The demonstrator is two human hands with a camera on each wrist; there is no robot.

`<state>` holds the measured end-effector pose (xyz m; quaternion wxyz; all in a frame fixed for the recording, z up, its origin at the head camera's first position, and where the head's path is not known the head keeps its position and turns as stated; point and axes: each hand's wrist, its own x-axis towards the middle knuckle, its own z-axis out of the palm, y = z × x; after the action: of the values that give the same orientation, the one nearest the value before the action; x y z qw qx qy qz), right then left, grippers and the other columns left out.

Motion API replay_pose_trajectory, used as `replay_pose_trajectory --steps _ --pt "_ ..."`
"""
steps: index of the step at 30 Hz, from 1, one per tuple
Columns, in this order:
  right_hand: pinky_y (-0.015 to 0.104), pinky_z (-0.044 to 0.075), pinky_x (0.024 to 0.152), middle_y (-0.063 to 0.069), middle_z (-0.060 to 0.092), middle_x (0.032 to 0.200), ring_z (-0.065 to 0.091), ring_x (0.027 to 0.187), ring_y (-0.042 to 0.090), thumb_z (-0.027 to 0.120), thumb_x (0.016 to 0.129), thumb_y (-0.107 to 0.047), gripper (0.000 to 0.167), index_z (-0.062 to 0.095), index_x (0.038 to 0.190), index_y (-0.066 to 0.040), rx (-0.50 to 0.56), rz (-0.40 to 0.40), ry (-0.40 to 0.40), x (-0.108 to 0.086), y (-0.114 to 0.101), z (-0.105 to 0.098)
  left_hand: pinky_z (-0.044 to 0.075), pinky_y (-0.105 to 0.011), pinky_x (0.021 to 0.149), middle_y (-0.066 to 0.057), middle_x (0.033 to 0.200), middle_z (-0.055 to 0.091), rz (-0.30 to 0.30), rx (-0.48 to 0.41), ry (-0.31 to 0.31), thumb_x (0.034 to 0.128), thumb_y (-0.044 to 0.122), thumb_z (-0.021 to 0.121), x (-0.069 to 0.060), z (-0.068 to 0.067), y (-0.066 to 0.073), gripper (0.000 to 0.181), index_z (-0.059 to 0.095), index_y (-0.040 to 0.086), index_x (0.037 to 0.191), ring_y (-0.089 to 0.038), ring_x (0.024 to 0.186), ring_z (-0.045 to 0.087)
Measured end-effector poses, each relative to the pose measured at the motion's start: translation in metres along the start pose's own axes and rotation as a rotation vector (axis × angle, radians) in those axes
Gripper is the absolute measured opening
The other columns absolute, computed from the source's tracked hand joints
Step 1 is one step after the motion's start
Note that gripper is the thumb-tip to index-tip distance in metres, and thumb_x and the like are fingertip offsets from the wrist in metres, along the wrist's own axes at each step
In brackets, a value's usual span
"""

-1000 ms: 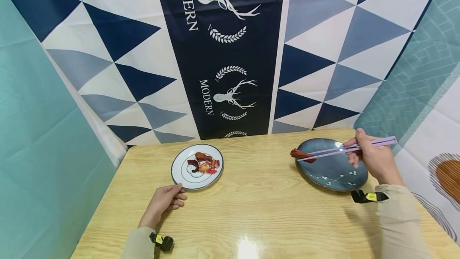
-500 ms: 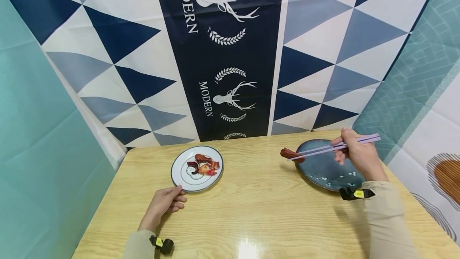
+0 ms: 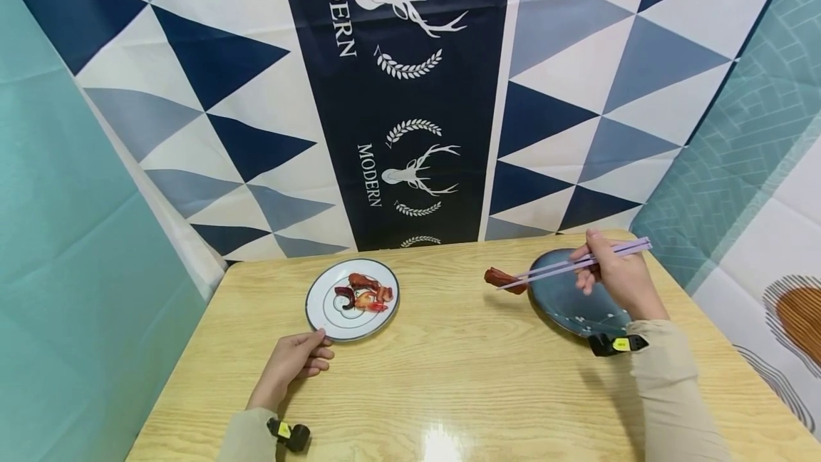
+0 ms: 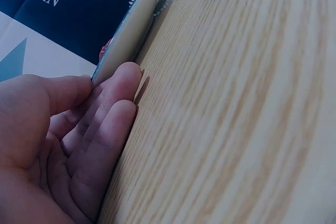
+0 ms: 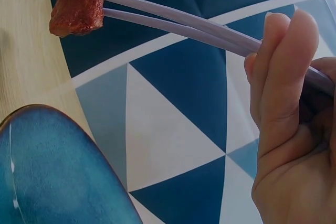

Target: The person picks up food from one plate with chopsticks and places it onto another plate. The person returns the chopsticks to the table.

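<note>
My right hand (image 3: 618, 278) grips a pair of lilac chopsticks (image 3: 571, 265). Between their tips is a reddish-brown piece of meat (image 3: 504, 280), held above the table just left of the dark blue plate (image 3: 558, 298). The right wrist view shows the meat (image 5: 79, 9) pinched by the chopsticks (image 5: 173, 20). My left hand (image 3: 293, 362) pinches the near rim of a white plate (image 3: 327, 309) with a dark edge, thumb on top and fingers beneath, as the left wrist view of the hand (image 4: 79, 129) confirms. Several reddish food pieces (image 3: 365, 294) lie on that plate.
Both plates sit toward the back of a light wooden table (image 3: 436, 369), with a wide stretch of wood between them. A patterned cloth wall (image 3: 423, 105) rises behind the table's far edge. A teal sheet (image 3: 64, 269) stands along the left side.
My right hand has carried the meat in the chopsticks leftward, from over the dark blue plate to beyond its left edge. The left hand and the white plate have stayed put.
</note>
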<state>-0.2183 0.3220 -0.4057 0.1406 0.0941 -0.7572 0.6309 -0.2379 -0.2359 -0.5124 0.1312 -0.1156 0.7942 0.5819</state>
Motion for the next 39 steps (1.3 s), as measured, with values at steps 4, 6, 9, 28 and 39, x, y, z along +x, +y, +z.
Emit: replay_pose_trajectory --steps 4,6,9,28,39 --pt "0.032 0.053 0.042 0.018 0.066 0.061 0.063 0.045 0.02 0.042 0.112 -0.032 0.059 0.063 0.096 0.021 0.003 0.006 -0.003 0.001 -0.003 0.002 0.061 -0.027 0.061 -0.004 0.082 0.076 -0.003 0.006 0.002 0.1046 0.039 0.06 0.0 0.0 0.0 0.041 0.076 0.001 0.107 -0.012 0.066 0.072" --pt "0.032 0.054 0.042 0.017 0.066 0.061 0.063 0.045 0.019 0.042 0.112 -0.032 0.06 0.063 0.097 0.021 -0.003 0.009 -0.003 0.002 -0.003 0.003 0.061 -0.026 0.061 -0.004 0.082 0.076 -0.005 0.007 0.002 0.1046 0.039 0.06 0.002 0.0 -0.001 0.041 0.076 0.002 0.107 -0.012 0.066 0.072" --pt "0.032 0.054 0.044 0.016 0.067 0.062 0.064 0.046 0.018 0.042 0.112 -0.034 0.06 0.064 0.097 0.02 -0.021 0.013 -0.002 0.003 -0.003 0.005 0.06 -0.025 0.06 -0.004 0.083 0.077 -0.006 0.003 -0.002 0.1047 0.039 0.06 0.003 0.0 -0.002 0.041 0.076 0.002 0.106 -0.012 0.066 0.073" --pt "0.032 0.053 0.042 0.015 0.067 0.06 0.064 0.046 0.017 0.041 0.112 -0.033 0.059 0.067 0.095 0.018 0.055 -0.031 -0.019 0.008 0.001 0.012 0.06 -0.024 0.06 -0.003 0.082 0.076 -0.008 0.009 0.002 0.1048 0.039 0.06 0.002 0.0 -0.001 0.041 0.076 0.002 0.106 -0.011 0.066 0.072" --pt "0.032 0.053 0.041 0.012 0.067 0.059 0.063 0.045 0.017 0.04 0.112 -0.035 0.061 0.066 0.096 0.018 0.03 -0.015 -0.021 0.01 0.002 0.018 0.06 -0.025 0.06 -0.003 0.082 0.076 0.001 -0.002 -0.004 0.1045 0.039 0.06 0.0 0.0 0.001 0.041 0.076 0.001 0.107 -0.011 0.066 0.072"
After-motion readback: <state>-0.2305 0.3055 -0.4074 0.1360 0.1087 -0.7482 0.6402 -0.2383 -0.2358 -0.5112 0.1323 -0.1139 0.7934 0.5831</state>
